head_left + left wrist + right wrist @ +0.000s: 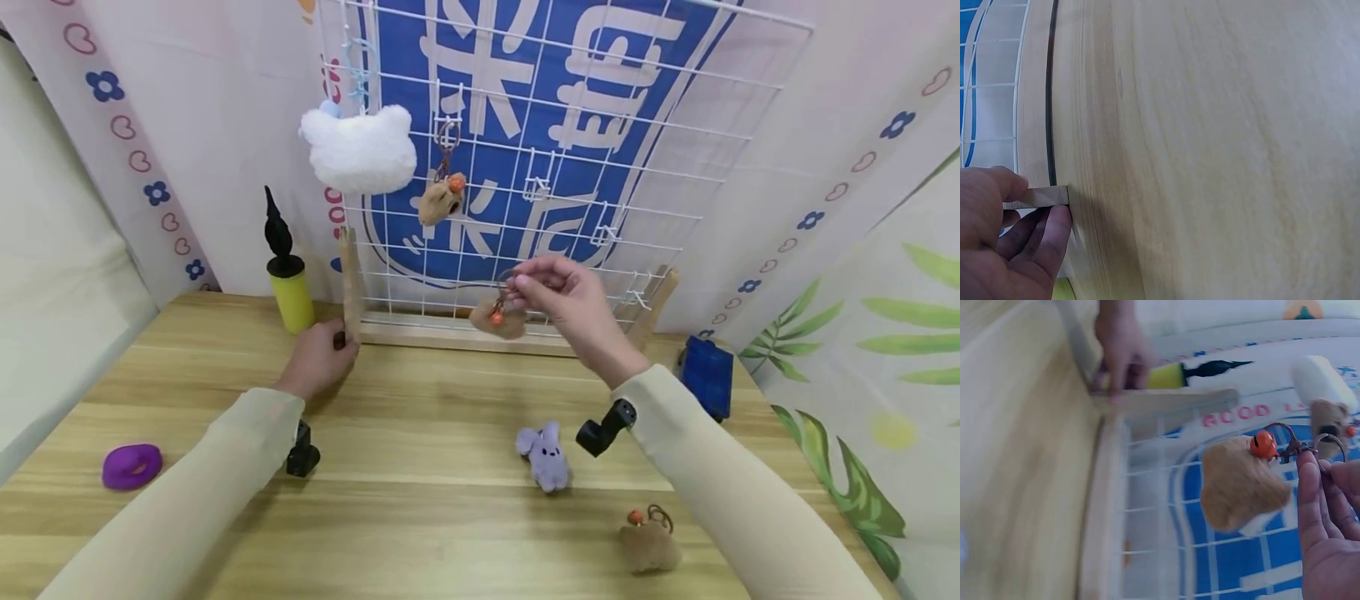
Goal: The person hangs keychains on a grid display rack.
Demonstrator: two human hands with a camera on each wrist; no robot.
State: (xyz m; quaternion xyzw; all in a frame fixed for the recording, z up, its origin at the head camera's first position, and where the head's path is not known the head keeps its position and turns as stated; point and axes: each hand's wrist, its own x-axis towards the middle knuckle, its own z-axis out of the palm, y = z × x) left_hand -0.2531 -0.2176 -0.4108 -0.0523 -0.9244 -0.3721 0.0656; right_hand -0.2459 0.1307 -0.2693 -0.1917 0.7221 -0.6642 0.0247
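Note:
A white wire grid rack with a wooden base rail (450, 333) stands at the back of the table. My left hand (318, 358) grips the rack's left wooden foot (1047, 197), thumb on one side and fingers on the other. In front of the lower grid, my right hand (566, 304) pinches the metal ring (1333, 450) of a brown plush keychain (1235, 487). The plush hangs with an orange bell (1264, 444) beside it. Another brown plush keychain (438, 202) and a fluffy white plush (360, 154) hang higher on the grid.
White hooks (536, 188) sit on the grid's right half. A purple plush (549, 462) and another brown plush keychain (649, 548) lie on the table. A yellow black-topped container (292, 300), a purple ring-like object (131, 466) and a blue box (707, 377) stand near the sides.

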